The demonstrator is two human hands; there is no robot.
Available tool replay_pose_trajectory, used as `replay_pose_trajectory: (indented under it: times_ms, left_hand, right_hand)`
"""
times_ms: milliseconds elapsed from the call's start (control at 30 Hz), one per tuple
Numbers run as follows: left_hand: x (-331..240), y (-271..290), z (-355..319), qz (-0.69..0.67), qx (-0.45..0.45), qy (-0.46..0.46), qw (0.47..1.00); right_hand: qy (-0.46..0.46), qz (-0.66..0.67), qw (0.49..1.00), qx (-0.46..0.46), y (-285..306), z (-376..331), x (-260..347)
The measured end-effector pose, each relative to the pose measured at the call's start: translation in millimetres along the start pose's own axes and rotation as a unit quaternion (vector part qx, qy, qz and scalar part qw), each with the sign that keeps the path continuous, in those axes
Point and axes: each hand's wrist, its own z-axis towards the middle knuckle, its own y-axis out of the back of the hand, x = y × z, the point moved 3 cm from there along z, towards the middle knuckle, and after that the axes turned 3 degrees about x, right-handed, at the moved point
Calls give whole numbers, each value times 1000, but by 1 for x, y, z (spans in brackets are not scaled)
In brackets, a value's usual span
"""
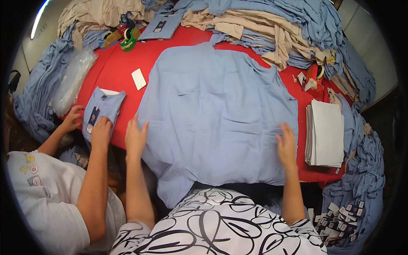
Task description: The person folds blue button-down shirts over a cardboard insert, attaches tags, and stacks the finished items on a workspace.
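Light-blue shirt (216,114) lies spread between my left hand (136,138) and right hand (287,146), narrower end pointing away from me, long axis unclear; both hands loose, unclenched, at its sides.

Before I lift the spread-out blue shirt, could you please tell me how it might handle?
The blue shirt will probably be floppy: its lower left part droops past the edge of the red table. It would likely wrinkle if pushed, given the creases across it.
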Motion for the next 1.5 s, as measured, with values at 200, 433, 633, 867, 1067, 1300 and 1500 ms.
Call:
replay_pose_trajectory:
  times_ms: [200, 433, 633, 867, 1067, 1300, 1500]
  left_hand:
    - [-5, -54, 66, 159, 44, -20, 986]
    - [-47, -116, 251, -20, -22, -61, 998]
    - [-78, -187, 371, -8, 160, 28, 987]
    - [-189, -221, 320, -52, 506, -258, 821]
    - [-186, -220, 385, -187, 409, -216, 866]
    - [-159, -155, 343, -4, -132, -269, 954]
    - [-96, -175, 218, 136, 42, -189, 972]
  right_hand:
    - [-53, -143, 986, -66, -38, 7, -61]
    - [0, -35, 989, -146, -15, 206, -54]
    - [-65, -97, 986, 122, -60, 351, -63]
    - [-106, -233, 957, -135, -21, 341, -55]
    - [-138, -282, 948, -50, -108, 304, -53]
    - [-223, -320, 920, -25, -102, 313, -78]
    - [-268, -285, 919, 39, -92, 233, -54]
